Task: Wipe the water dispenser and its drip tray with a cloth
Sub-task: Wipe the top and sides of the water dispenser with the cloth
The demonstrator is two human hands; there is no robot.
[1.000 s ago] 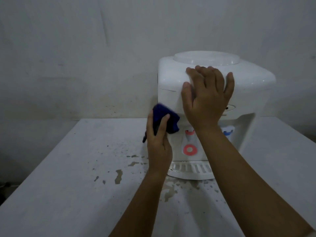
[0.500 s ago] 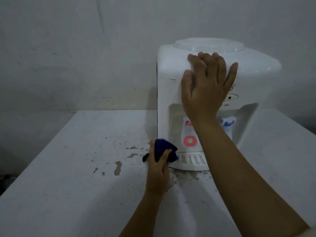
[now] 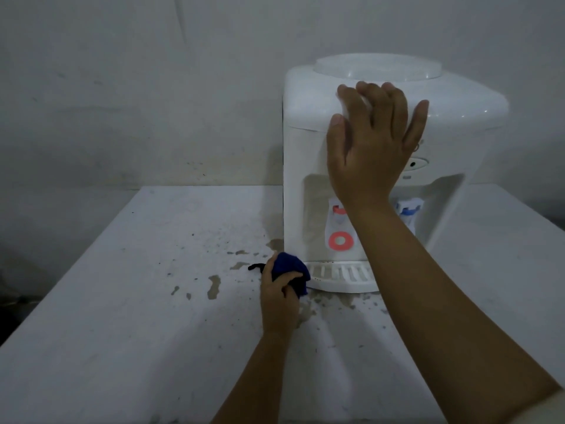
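A white tabletop water dispenser stands at the back of a white table. It has a red tap and a blue tap in its front recess. Its slotted white drip tray juts out at the base. My left hand grips a bunched dark blue cloth against the tray's left end and the dispenser's lower left corner. My right hand lies flat with spread fingers on the dispenser's upper front edge, hiding part of the front panel.
The white table carries brownish stains and splashes to the left of and in front of the dispenser. A grey wall rises right behind the table. The table's left edge drops off to a dark floor.
My left hand has carried the cloth down the dispenser's left front edge, from tap height to the base by the drip tray. My right hand has stayed on the dispenser's top.
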